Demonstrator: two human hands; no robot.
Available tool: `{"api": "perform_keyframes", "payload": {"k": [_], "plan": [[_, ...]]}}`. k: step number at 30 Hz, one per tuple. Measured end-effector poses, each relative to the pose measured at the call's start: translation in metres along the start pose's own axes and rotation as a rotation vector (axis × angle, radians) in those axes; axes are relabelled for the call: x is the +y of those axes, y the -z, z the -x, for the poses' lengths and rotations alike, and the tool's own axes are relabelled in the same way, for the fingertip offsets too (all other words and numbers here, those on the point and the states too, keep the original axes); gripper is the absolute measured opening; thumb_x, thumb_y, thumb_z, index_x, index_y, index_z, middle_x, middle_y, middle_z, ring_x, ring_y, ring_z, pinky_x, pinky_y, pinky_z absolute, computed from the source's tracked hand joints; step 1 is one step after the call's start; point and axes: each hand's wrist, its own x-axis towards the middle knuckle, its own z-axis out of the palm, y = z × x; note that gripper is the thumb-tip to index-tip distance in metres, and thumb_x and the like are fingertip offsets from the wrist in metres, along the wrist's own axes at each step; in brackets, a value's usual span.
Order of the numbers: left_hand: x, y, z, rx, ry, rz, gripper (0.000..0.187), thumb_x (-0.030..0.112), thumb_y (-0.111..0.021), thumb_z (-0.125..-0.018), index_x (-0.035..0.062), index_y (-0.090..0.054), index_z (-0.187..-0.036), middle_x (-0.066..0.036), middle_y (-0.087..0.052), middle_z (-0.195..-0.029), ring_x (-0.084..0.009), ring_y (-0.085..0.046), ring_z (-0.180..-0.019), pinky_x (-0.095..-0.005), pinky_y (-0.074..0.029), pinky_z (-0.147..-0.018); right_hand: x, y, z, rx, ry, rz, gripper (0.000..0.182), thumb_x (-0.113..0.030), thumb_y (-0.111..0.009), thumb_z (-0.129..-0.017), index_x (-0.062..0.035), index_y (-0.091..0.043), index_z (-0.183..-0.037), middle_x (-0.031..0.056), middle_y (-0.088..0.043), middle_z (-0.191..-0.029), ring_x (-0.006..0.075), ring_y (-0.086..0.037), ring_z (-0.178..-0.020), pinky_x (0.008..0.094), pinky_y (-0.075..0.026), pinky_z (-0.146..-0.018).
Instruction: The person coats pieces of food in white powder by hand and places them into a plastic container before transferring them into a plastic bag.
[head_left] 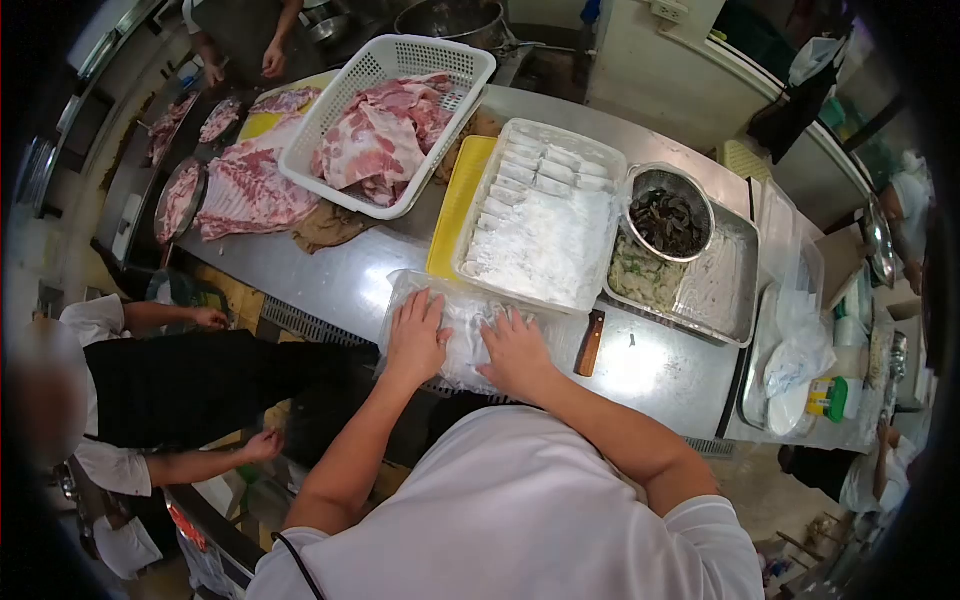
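My left hand point(415, 335) lies with its fingers stretched out on a sheet or bag of clear plastic point(462, 345) at the table's near edge. On the plastic's right part rests my right hand point(516, 352), fingers spread and pointing forward. Whatever lies under the plastic is hard to make out. Just beyond stands a white plastic tray point(462, 262) with rows of white rolls point(550, 170) at its far end and white powder point(535, 245) over the rest. A wooden-handled knife point(591, 343) lies right of my right hand, its blade partly hidden by the tray.
A yellow board point(463, 200) shows beside the tray. Further left are a white basket point(300, 165) of raw meat and a rib slab point(250, 190). To the right, a steel pan point(735, 290) holds a bowl of dark pieces point(668, 222) and a greenish mixture point(640, 275). Co-workers stand left and far left.
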Motion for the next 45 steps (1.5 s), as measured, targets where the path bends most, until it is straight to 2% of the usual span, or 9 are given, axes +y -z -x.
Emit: {"api": "perform_keyframes", "payload": {"k": [6,12,20,24,27,30,34,37,45], "plan": [[-0.015,-0.003,-0.004,-0.097,-0.014,0.031,0.078,0.03,-0.069,-0.096,-0.0056,-0.034,-0.157,-0.031,-0.036,-0.162,-0.0479,-0.029,-0.153,-0.0575,-0.022,-0.126,0.004,-0.018,-0.005,-0.019,0.032,-0.046,0.074,-0.051,-0.068,-0.093,-0.009,-0.052,-0.152,0.0237,-0.044,-0.157,0.0434,-0.036,-0.149,0.0629,-0.034,-0.118],[-0.018,0.001,-0.01,-0.175,-0.012,0.074,0.082,0.029,-0.071,-0.095,-0.0065,-0.033,-0.158,-0.03,-0.032,-0.164,-0.0472,-0.024,-0.156,-0.0561,-0.017,-0.128,0.007,-0.017,0.002,-0.028,-0.015,-0.073,0.073,-0.051,-0.068,-0.094,-0.0094,-0.052,-0.152,0.0246,-0.043,-0.158,0.044,-0.035,-0.15,0.0631,-0.034,-0.118],[-0.016,0.006,-0.009,-0.17,-0.014,0.093,0.08,0.024,-0.074,-0.092,-0.0048,-0.038,-0.156,-0.027,-0.034,-0.166,-0.0435,-0.025,-0.157,-0.0545,-0.018,-0.128,0.012,-0.018,0.011,-0.046,-0.055,-0.097,0.071,-0.046,-0.07,-0.094,-0.0077,-0.053,-0.15,0.0248,-0.046,-0.156,0.0443,-0.036,-0.149,0.0603,-0.036,-0.118],[-0.019,-0.002,-0.012,-0.127,-0.025,0.053,0.076,0.022,-0.074,-0.091,-0.0039,-0.041,-0.155,-0.027,-0.036,-0.164,-0.0438,-0.029,-0.155,-0.0515,-0.024,-0.127,0.014,-0.017,0.009,0.024,0.077,-0.127,0.069,-0.044,-0.073,-0.092,-0.008,-0.055,-0.148,0.0245,-0.048,-0.154,0.0444,-0.038,-0.148,0.0593,-0.037,-0.118],[-0.025,0.008,-0.012,-0.021,-0.065,0.145,0.063,0.019,-0.073,-0.091,-0.0034,-0.052,-0.146,-0.028,-0.05,-0.152,-0.044,-0.045,-0.145,-0.0489,-0.037,-0.12,0.014,-0.018,0.003,0.013,0.093,-0.082,0.068,-0.043,-0.074,-0.091,-0.0083,-0.056,-0.147,0.0244,-0.048,-0.154,0.0444,-0.038,-0.148,0.059,-0.037,-0.118],[-0.023,0.038,-0.005,0.262,0.011,0.154,0.051,0.021,-0.076,-0.09,-0.003,-0.06,-0.133,-0.024,-0.063,-0.136,-0.042,-0.058,-0.128,-0.0482,-0.047,-0.108,0.014,-0.017,0.001,0.005,0.1,-0.081,0.068,-0.044,-0.074,-0.091,-0.0084,-0.056,-0.147,0.0247,-0.047,-0.155,0.0444,-0.038,-0.147,0.0592,-0.037,-0.118],[-0.013,0.066,0.005,0.151,0.537,-0.017,0.042,0.029,-0.083,-0.084,0.0026,-0.069,-0.114,-0.018,-0.072,-0.117,-0.0402,-0.066,-0.112,-0.0471,-0.052,-0.095,0.014,-0.015,0.0,0.009,0.111,-0.075,0.068,-0.045,-0.074,-0.091,-0.0079,-0.057,-0.146,0.025,-0.046,-0.155,0.0443,-0.039,-0.146,0.0587,-0.038,-0.117],[-0.025,0.075,0.007,-0.205,0.721,0.004,0.033,0.027,-0.083,-0.083,0.0048,-0.07,-0.104,-0.016,-0.075,-0.1,-0.0389,-0.07,-0.101,-0.0477,-0.054,-0.089,0.015,-0.012,-0.002,0.016,0.123,-0.067,0.067,-0.043,-0.074,-0.091,-0.0073,-0.058,-0.145,0.0249,-0.047,-0.155,0.044,-0.04,-0.146,0.0579,-0.038,-0.117],[-0.038,0.058,-0.002,-0.025,0.703,0.078,0.035,0.022,-0.088,-0.078,0.0043,-0.07,-0.102,-0.015,-0.076,-0.086,-0.0356,-0.073,-0.091,-0.0451,-0.056,-0.083,0.02,-0.012,-0.007,0.037,0.179,-0.034,0.069,-0.046,-0.073,-0.09,-0.0066,-0.058,-0.145,0.0254,-0.05,-0.15,0.0456,-0.041,-0.143,0.0602,-0.039,-0.115]]}}
